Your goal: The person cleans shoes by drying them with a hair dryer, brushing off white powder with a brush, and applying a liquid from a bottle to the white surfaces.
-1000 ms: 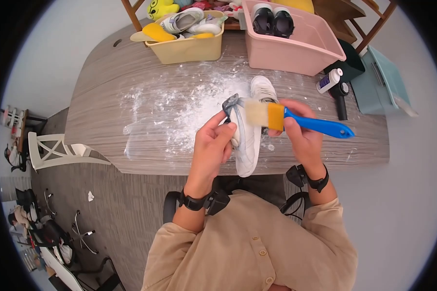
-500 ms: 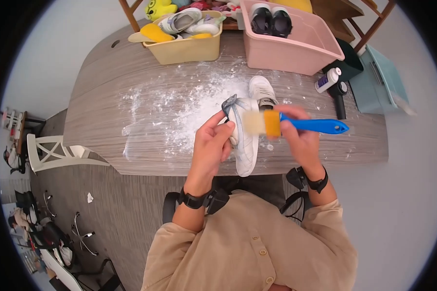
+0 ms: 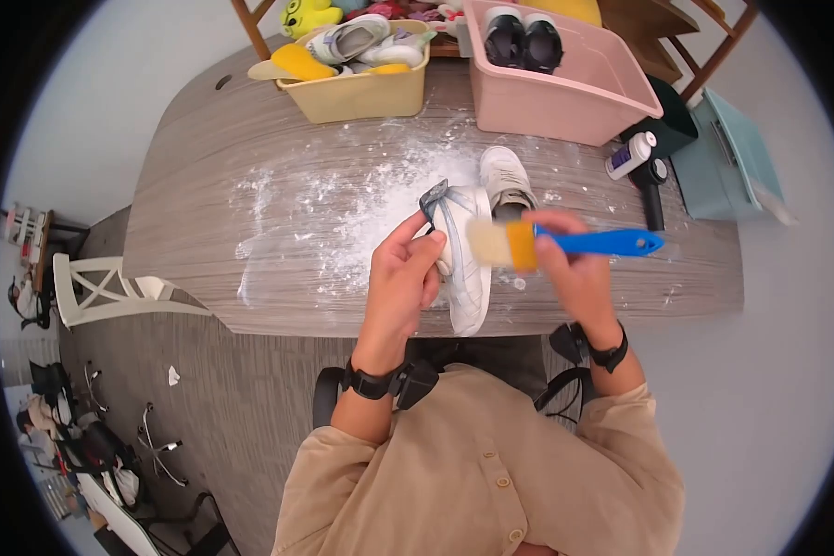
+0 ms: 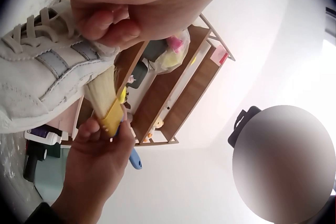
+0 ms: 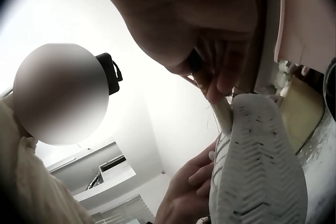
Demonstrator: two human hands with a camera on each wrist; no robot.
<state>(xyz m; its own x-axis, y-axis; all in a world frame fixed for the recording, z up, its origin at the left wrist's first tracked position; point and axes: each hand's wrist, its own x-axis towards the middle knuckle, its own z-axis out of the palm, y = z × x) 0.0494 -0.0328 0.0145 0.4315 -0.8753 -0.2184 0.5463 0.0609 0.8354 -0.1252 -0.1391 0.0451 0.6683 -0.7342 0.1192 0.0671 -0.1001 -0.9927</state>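
My left hand [image 3: 402,285] grips a white shoe [image 3: 471,295] with grey stripes by its collar, thumb and fingers pinching the heel end. The shoe is tilted on its side; its patterned sole [image 5: 260,166] faces the right wrist view. My right hand [image 3: 576,278] holds a brush by its blue handle [image 3: 612,242], close to the yellow ferrule [image 3: 523,246]. Pale bristles [image 4: 103,91] touch the shoe near its heel in the left wrist view. Beyond them, a second white shoe [image 3: 505,174] lies on the table.
White powder is scattered over the wooden table [image 3: 185,213]. A yellow bin [image 3: 366,97] of shoes and a pink bin [image 3: 556,107] with dark shoes stand at the back. A white bottle [image 3: 630,156], a black tool [image 3: 653,196] and a teal bin [image 3: 727,162] are at the right.
The brush and my right hand have shifted slightly left and down from a second ago. My left hand and the held shoe have barely moved.
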